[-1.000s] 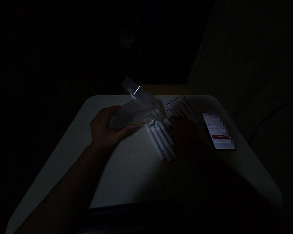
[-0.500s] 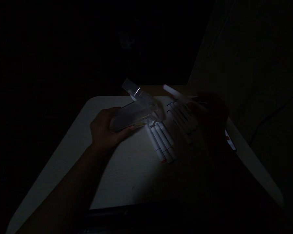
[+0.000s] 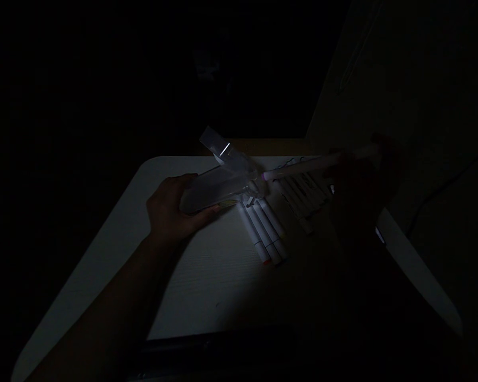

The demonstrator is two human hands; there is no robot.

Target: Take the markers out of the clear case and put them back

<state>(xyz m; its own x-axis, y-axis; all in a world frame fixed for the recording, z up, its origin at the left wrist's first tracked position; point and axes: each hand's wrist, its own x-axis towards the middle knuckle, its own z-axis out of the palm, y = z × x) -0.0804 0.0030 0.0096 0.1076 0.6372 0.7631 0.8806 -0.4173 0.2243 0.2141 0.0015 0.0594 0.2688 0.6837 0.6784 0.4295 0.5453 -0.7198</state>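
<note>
Head view: right hand (image 3: 360, 178) holds a marker (image 3: 302, 166) by table's right edge (image 3: 404, 253).

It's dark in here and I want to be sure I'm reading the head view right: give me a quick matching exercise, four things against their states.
1. Clear case
2. Raised marker
3. Tabletop
4. Nearer group of markers

A. Pale, with rounded corners
B. Lying below the case's right end
C. Gripped in the left hand
D. Held in the right hand, purple end toward the case

Pairs: 1-C, 2-D, 3-A, 4-B
</note>
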